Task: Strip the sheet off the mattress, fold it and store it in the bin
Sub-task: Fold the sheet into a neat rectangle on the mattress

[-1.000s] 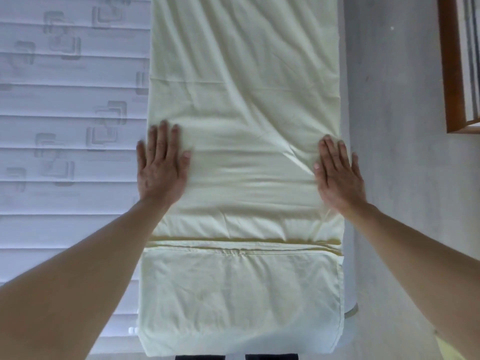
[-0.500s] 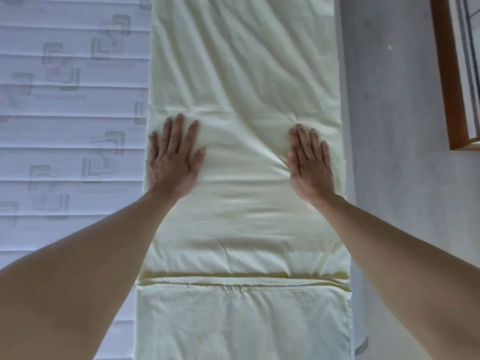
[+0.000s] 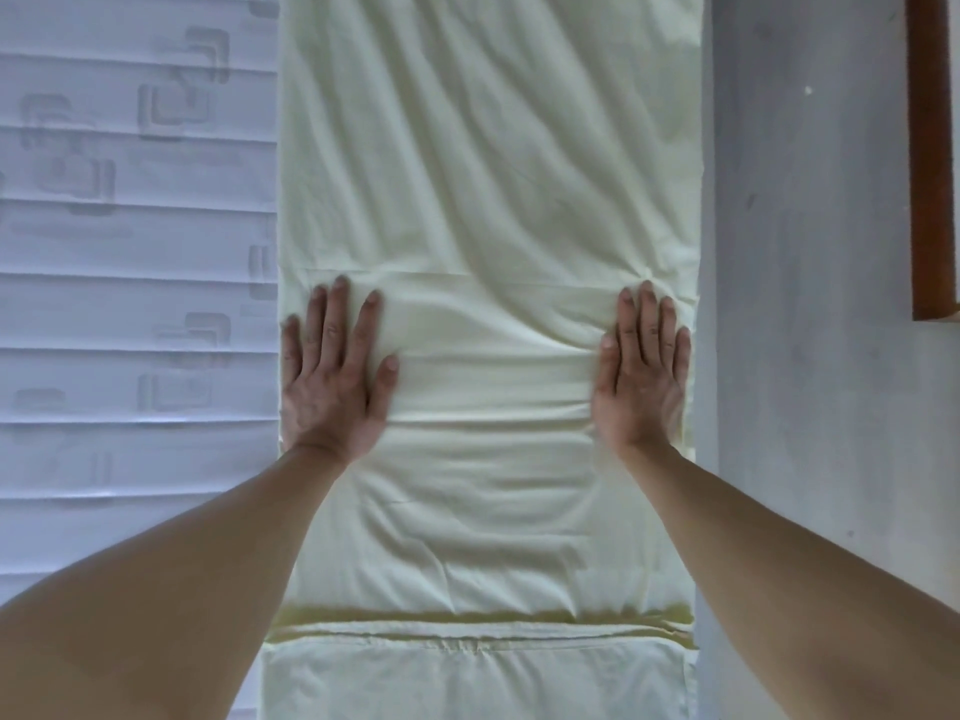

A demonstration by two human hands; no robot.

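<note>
A pale yellow sheet [image 3: 488,200], folded into a long strip, lies along the right edge of the white quilted mattress [image 3: 135,283]. Its near end hangs over the mattress edge below a fold line. My left hand [image 3: 335,376] presses flat on the strip's left edge, fingers straight and spread. My right hand [image 3: 644,371] presses flat near the strip's right edge, fingers straight. Creases run slantwise across the sheet beyond my hands. No bin is in view.
A grey floor [image 3: 800,356] runs along the right of the mattress. A brown wooden frame [image 3: 930,163] stands at the upper right.
Both hands have slid farther up the sheet while staying flat. My right hand moved inward, then back out to the right edge. The view has shifted forward along the strip.
</note>
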